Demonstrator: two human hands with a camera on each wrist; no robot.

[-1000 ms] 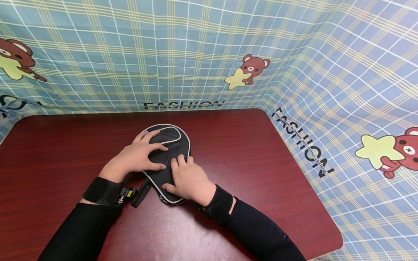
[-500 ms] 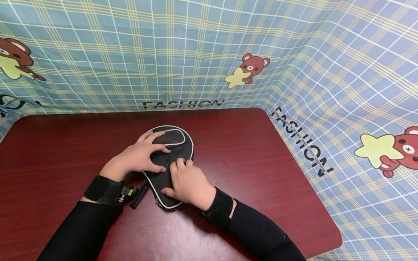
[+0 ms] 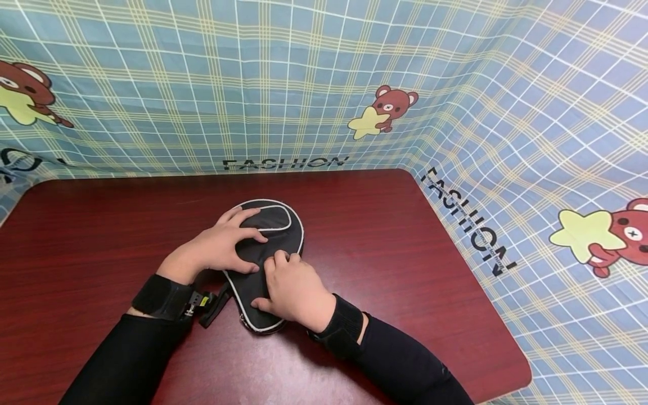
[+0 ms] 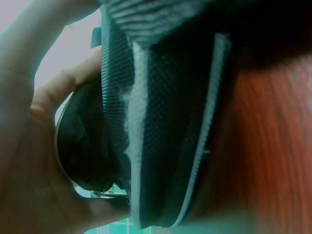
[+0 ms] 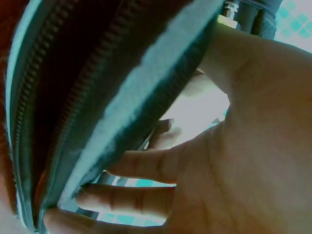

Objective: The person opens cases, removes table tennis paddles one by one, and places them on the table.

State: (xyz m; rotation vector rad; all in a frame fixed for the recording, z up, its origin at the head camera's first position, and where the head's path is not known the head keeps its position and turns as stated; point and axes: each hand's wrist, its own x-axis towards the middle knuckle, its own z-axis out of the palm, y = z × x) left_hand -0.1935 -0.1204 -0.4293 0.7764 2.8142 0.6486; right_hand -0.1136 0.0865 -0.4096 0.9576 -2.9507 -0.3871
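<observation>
1. Plaid cloth [image 3: 304, 73] hangs along the red-brown table's [image 3: 395, 242] far and right sides.
2. Black case [image 3: 279, 241] lies mid-table.
3. Left hand [image 3: 216, 247], spread, and right hand [image 3: 293, 289], fingers extended, rest on it.

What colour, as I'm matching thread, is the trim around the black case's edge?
The trim is white, showing best in the head view.

- Black table-tennis racket case [image 3: 277, 241], white piping [image 3: 303, 232], piped pocket [image 3: 275, 218].
- Lies pocket side up on my red-brown table [image 3: 405, 270], round end away, narrow end toward me.
- Zipper [image 5: 83, 97] parted along right side.
</observation>
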